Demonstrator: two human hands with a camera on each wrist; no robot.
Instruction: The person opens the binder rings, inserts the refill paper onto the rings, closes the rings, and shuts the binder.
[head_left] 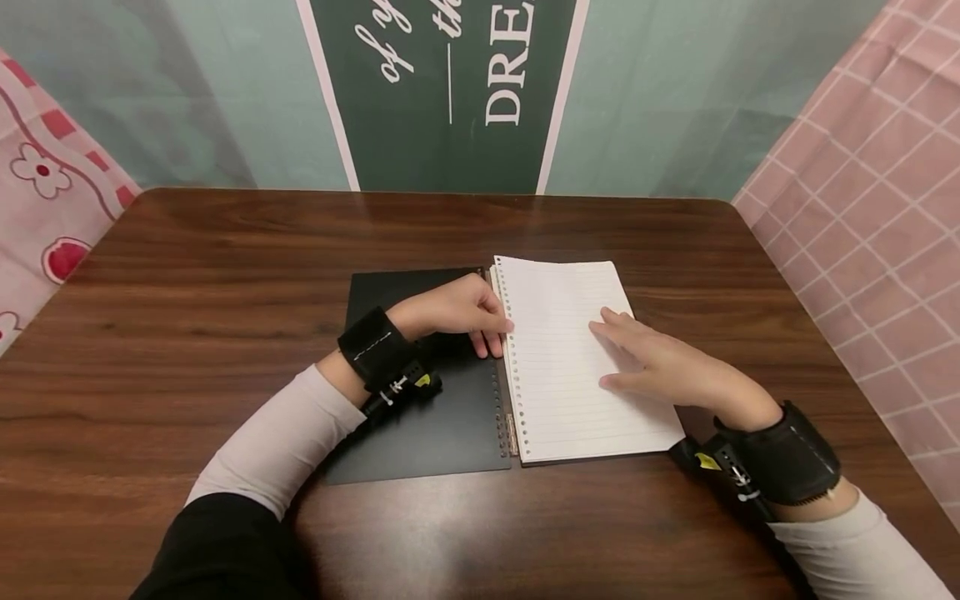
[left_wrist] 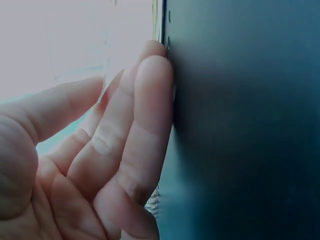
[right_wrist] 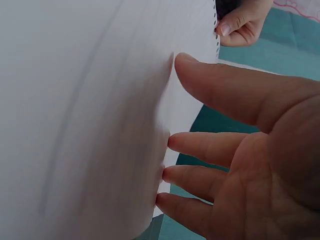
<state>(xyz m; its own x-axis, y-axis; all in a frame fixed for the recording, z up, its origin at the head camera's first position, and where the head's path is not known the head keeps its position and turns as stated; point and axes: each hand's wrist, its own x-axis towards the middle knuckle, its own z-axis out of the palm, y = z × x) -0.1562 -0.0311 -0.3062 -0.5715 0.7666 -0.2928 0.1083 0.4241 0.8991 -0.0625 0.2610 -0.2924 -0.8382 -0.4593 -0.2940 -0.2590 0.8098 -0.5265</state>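
An open ring binder lies in the middle of the table, its black cover spread flat to the left and a stack of white lined pages to the right. My left hand rests on the cover, its fingertips straight and touching the punched edge of the pages by the rings. The right hand lies flat on the lined page, fingers straight and spread, holding nothing. The left hand's fingertips show at the page's punched edge in the right wrist view.
The dark wooden table carries only the binder. A green banner with white lettering hangs behind the far edge. Pink patterned cloth closes off the right side, and similar cloth the left.
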